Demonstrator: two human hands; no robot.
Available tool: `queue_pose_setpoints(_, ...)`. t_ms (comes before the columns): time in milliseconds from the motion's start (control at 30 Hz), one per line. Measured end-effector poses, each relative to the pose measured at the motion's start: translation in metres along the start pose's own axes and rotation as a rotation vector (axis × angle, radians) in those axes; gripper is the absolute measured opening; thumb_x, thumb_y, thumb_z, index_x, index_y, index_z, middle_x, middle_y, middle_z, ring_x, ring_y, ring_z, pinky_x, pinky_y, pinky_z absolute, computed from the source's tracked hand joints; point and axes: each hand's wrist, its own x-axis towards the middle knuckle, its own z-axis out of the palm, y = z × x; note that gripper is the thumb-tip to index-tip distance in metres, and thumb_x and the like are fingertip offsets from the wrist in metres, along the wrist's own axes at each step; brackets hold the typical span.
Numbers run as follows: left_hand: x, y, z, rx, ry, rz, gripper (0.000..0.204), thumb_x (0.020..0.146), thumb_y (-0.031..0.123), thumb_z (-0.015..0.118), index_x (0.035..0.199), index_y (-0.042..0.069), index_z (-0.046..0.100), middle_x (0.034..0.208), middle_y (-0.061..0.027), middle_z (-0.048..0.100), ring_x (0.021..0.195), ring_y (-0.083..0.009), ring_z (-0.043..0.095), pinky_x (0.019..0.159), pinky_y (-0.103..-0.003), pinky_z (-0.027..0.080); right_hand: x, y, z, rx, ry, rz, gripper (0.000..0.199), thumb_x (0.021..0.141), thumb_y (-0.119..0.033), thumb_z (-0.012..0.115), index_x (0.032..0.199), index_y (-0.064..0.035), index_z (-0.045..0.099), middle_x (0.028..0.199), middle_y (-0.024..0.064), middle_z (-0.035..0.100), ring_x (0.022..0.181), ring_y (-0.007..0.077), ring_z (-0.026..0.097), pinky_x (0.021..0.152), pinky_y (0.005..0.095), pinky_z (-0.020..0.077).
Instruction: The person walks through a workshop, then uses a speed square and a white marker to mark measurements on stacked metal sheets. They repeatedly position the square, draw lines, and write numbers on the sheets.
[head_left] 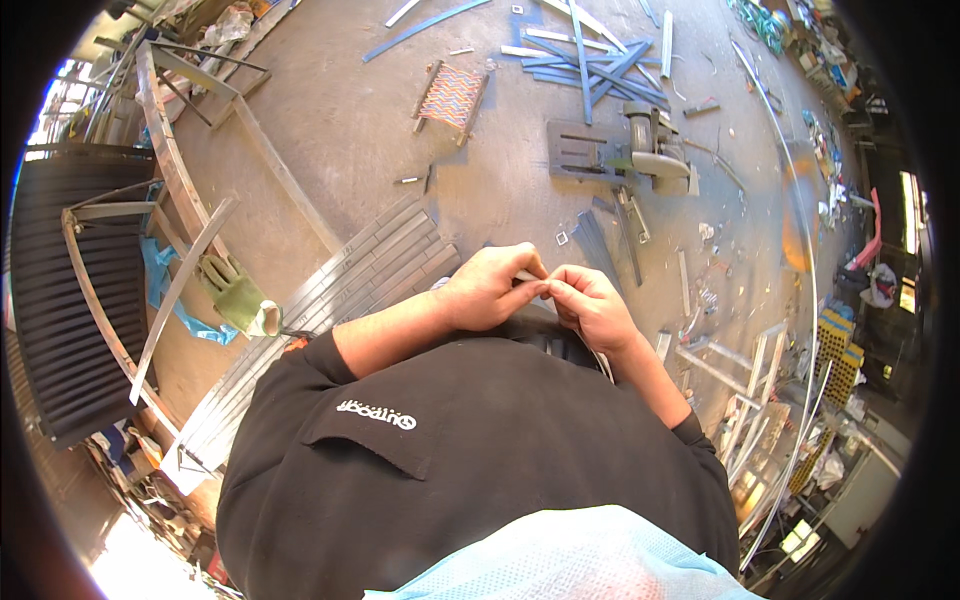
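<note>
- Landmark: chop saw (pixel 640 150) on the concrete floor (pixel 340 120). Everything below is placed relative to it.
- Stack of flat grey metal bars (pixel 330 300) lies well to the saw's lower left; a green work glove (pixel 235 295) sits at the stack's left edge, off the hands.
- Loose blue-grey strips (pixel 590 60) are piled just above the saw, clear of the work.
- Left hand (pixel 490 290) and right hand (pixel 595 305) meet below the saw, in front of the black-shirted chest.
- Small pale strip piece (pixel 528 275) is pinched between the fingers of both hands, thumbs pressed together on it (too small to tell what it is).
- Judgement: keep the pinch close to the ends, elbows tucked, and work it near the body, since small stock slips easily.
</note>
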Motion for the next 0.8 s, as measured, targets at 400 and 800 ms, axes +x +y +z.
queue_pose_setpoints(400, -0.025, -0.018, -0.045, 0.174, 0.325, -0.093, 0.025, 0.11, 0.029, 0.072, 0.113, 0.005, 0.071, 0.097, -0.0188, 0.079, 0.093, -0.0415, 0.077, 0.079, -0.049, 0.059, 0.092, -0.09, 0.021, -0.968, -0.177, -0.244, 0.023, 0.107, -0.023, 0.078, 0.112, 0.0, 0.081, 0.088, 0.0129, 0.079, 0.077, 0.0164, 0.069, 0.074, 0.0349, 0.0571)
queue_pose_setpoints(800, 0.027, -0.029, -0.033, 0.233, 0.579, -0.336, 0.019, 0.108, 0.025, 0.074, 0.103, 0.006, 0.073, 0.081, -0.0166, 0.073, 0.074, -0.0407, 0.072, 0.067, -0.047, 0.054, 0.192, -0.154, -0.049, -1.031, -0.46, -0.229, 0.023, 0.106, -0.025, 0.078, 0.11, -0.0016, 0.079, 0.084, 0.0141, 0.075, 0.074, 0.0208, 0.066, 0.071, 0.0389, 0.0541)
